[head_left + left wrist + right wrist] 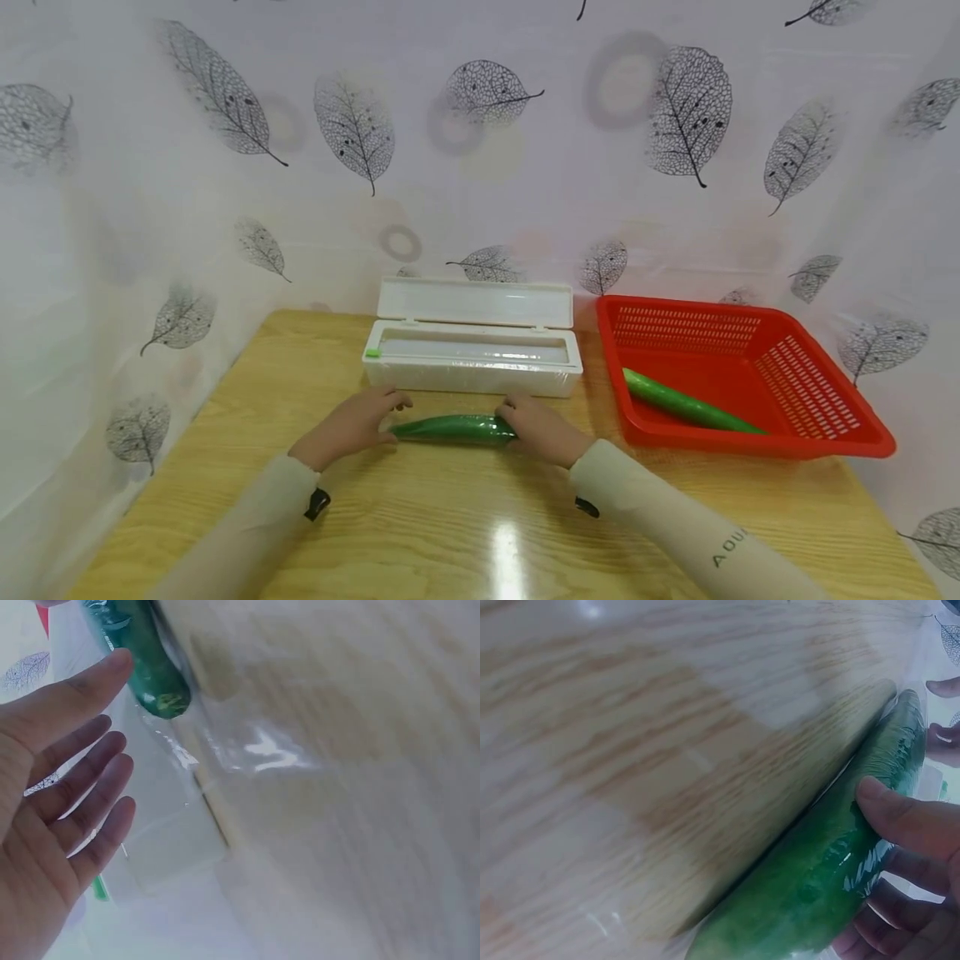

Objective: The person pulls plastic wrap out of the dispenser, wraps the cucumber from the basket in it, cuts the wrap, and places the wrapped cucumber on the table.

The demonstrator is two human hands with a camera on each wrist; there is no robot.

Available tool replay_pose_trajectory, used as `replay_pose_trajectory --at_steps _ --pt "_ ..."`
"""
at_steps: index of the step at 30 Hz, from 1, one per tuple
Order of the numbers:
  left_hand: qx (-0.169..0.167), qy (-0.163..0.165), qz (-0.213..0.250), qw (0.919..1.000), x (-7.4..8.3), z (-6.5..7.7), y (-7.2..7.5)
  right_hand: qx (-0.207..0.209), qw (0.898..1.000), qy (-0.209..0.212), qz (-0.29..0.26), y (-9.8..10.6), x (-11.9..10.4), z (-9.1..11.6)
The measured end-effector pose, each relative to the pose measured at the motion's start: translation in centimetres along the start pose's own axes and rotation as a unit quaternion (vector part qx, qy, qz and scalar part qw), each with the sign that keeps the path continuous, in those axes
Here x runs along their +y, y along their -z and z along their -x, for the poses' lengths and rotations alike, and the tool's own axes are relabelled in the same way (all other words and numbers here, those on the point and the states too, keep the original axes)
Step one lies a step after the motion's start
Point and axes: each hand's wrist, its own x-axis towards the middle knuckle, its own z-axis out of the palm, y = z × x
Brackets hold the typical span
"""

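A green cucumber [450,428] wrapped in clear plastic film lies crosswise on the wooden table. My right hand [543,429] grips it near its right end. In the right wrist view the thumb [900,814] lies on the near side, with the fingers round the other side. At the other end my left hand [352,427] is spread, its thumb and fingers apart. Seen from the left wrist, loose film [270,754] sticks out past the cucumber's tip [169,701], and the left fingers hold nothing.
Behind the cucumber stands a white cling film box [472,379] with its lid [476,302] up and a roll inside. A red plastic basket [750,442] at the right holds another cucumber [686,403]. A leaf-patterned sheet [480,192] hangs behind the table [420,533].
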Motion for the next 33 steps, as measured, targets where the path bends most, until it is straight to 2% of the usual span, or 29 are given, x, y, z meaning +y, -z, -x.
replay_pose_trajectory --at_steps 4,10,17,29,33 --pt "-0.008 -0.008 0.003 0.9999 -0.1 0.3 -0.5 -0.003 1.000 -0.004 0.006 0.0 0.0 0.0" --pt "-0.024 -0.012 0.010 0.9996 0.6 -0.2 -1.5 -0.005 1.000 -0.006 0.007 0.0 -0.1 0.0" --pt "-0.050 0.033 0.042 0.9973 1.2 -1.0 -1.6 -0.015 1.000 -0.016 0.002 0.0 -0.1 -0.1" --pt "-0.090 0.072 0.050 0.9921 1.5 -2.5 -1.6 0.001 1.000 -0.006 0.016 -0.1 -0.1 0.1" --pt "-0.087 0.092 0.059 0.9902 1.5 -2.4 -1.4 -0.003 1.000 -0.012 0.017 -0.2 -0.1 0.1"
